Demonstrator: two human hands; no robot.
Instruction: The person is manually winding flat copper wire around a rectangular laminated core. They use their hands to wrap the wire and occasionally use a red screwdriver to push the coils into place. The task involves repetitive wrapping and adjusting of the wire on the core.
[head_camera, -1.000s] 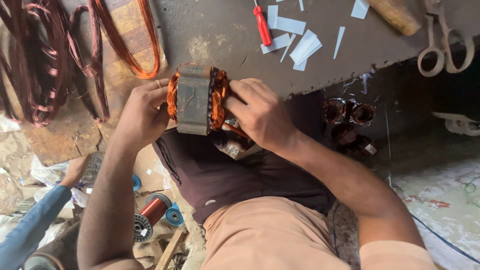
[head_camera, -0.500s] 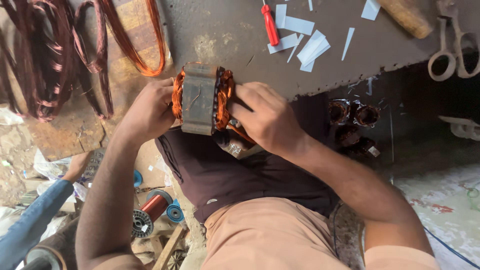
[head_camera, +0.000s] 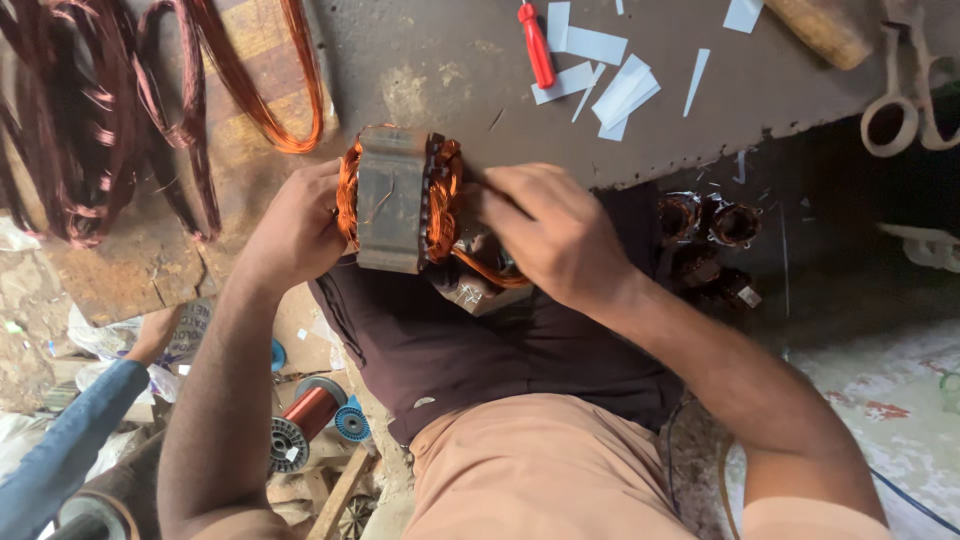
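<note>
The motor stator (head_camera: 392, 200), a grey laminated core with orange copper windings bulging at both ends, sits at centre frame against the near edge of the bench (head_camera: 450, 70). The left hand (head_camera: 295, 230) cups its left end, fingers wrapped on the winding. The right hand (head_camera: 550, 230) presses on the right-end winding, fingers closed against the copper. Loose copper wire coils (head_camera: 120, 110) lie upper left; a red screwdriver (head_camera: 536, 45) and white paper strips (head_camera: 610, 85) lie top centre, scissors (head_camera: 905, 90) upper right
</note>
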